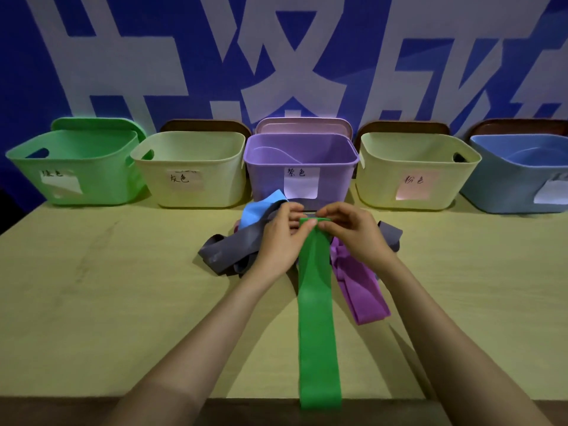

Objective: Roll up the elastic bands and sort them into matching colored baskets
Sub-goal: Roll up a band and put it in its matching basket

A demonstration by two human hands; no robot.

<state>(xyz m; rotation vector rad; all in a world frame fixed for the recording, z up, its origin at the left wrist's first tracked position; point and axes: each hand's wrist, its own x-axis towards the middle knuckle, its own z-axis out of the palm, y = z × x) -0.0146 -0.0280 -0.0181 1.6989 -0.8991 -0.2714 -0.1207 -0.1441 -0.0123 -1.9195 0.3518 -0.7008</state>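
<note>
left hand (275, 244), right hand (356, 238), fingers (336, 210) pinching green band (316, 318) end, tail overhanging table (123, 287) edge

- The scene is dim, and the colours look heavy and saturated, most of all the green band (316, 302).
- The light seems to come from above; the lamp itself is not visible.
- Soft shadows lie on the tabletop (123, 287) along the inner sides of the left forearm (215, 327) and the right forearm (445, 327).
- The near edge of the tabletop and the left border fall into darkness.
- A weak shine sits on the grey band (227, 250); there is no strong glare.
- The wide lens bends the picture: the green basket (76, 173) and the blue basket (516, 186) lean outward at the sides.
- The whole picture is a little soft, and the writing on the labels is not sharp.
</note>
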